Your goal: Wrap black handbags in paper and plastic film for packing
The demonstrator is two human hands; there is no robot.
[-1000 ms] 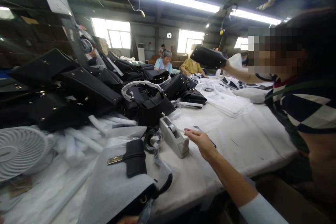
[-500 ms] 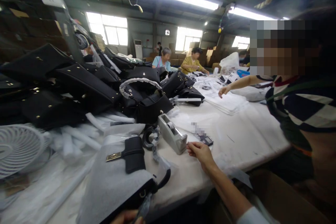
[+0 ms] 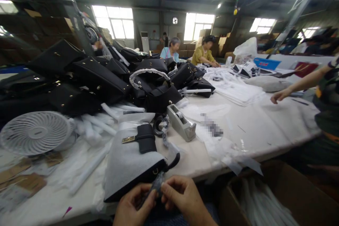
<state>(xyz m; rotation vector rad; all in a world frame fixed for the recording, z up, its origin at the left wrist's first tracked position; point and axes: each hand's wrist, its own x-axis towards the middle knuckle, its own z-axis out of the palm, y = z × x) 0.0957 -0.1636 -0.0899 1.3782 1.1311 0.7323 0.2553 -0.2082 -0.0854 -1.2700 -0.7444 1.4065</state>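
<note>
A handbag (image 3: 132,171) with a pale covering over its body and a black flap with a gold clasp (image 3: 128,140) lies at the table's front edge. In front of it, my left hand (image 3: 136,204) grips a black strap (image 3: 158,182) wrapped in clear plastic. My right hand (image 3: 182,196) is closed beside it, thumb and fingertips pinching the same wrapped strap; any tape between them is too small to see. Behind the bag stands a grey tape dispenser (image 3: 181,122), with a black ring-shaped coil (image 3: 159,125) to its left.
Black handbags (image 3: 100,81) are heaped at the back left, near a white fan (image 3: 37,133) and white foam tubes (image 3: 91,127). A cardboard box (image 3: 233,197) holding white tubes sits below the table on the right. A co-worker's hand (image 3: 280,96) reaches over the table's right side.
My right hand has come back from the tape dispenser's front to the wrapped strap at my left hand. The co-worker at right has shifted away, and the view has turned slightly.
</note>
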